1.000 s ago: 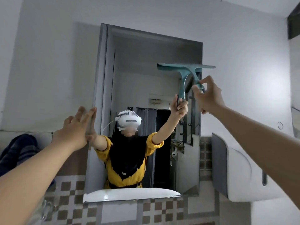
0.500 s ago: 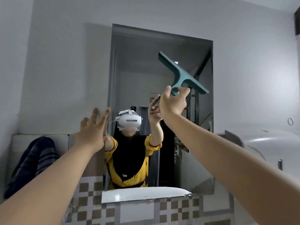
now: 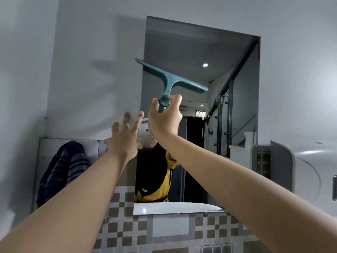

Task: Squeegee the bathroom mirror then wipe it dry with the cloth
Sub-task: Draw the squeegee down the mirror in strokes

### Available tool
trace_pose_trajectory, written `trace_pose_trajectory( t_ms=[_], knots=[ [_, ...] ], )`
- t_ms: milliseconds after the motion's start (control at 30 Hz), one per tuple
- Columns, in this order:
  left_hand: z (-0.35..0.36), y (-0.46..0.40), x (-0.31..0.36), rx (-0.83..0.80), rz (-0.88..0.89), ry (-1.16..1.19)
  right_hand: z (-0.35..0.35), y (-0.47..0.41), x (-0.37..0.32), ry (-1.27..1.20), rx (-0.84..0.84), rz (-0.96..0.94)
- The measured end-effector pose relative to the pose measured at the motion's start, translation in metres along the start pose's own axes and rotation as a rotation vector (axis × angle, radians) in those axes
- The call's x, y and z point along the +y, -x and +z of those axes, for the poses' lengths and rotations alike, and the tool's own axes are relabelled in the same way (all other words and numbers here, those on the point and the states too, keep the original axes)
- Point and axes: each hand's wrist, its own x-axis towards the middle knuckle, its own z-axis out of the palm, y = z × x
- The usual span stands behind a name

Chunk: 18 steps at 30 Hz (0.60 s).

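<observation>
Teal plastic squeegee (image 3: pixel 170 80), pinched in right hand (image 3: pixel 165 119) fingers, nears rectangular wall mirror (image 3: pixel 200 52) centre-frame; left hand (image 3: pixel 124 141) splayed, empty. Squeegeeing; next, probably press blade flat.

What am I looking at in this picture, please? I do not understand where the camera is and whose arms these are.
The camera sits on a person's head, so the two bare arms reaching forward are that person's own. They face a bathroom mirror on a white wall; the figure in yellow inside it is their reflection. The right hand holds a teal squeegee by its handle, its blade tilted, near the mirror's upper left. The left hand is empty, fingers spread, close to the mirror's left edge. A dark striped cloth hangs at the left. Checkered tiles run below the mirror.
</observation>
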Motion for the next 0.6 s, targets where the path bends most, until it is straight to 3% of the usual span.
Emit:
trace_pose_trajectory(
  t_ms=[133, 433, 600],
  knots=[
    [-0.006, 0.001, 0.0, -0.046, 0.007, 0.031, -0.022, -0.003, 0.021, 0.104, -0.057, -0.096],
    [-0.008, 0.004, 0.0, -0.055, 0.013, -0.034, -0.118, -0.041, 0.025, 0.653, -0.223, -0.419],
    [-0.011, 0.002, -0.009, -0.105, 0.06, -0.031, -0.171, -0.065, 0.019, 0.784, -0.275, -0.511]
  ],
)
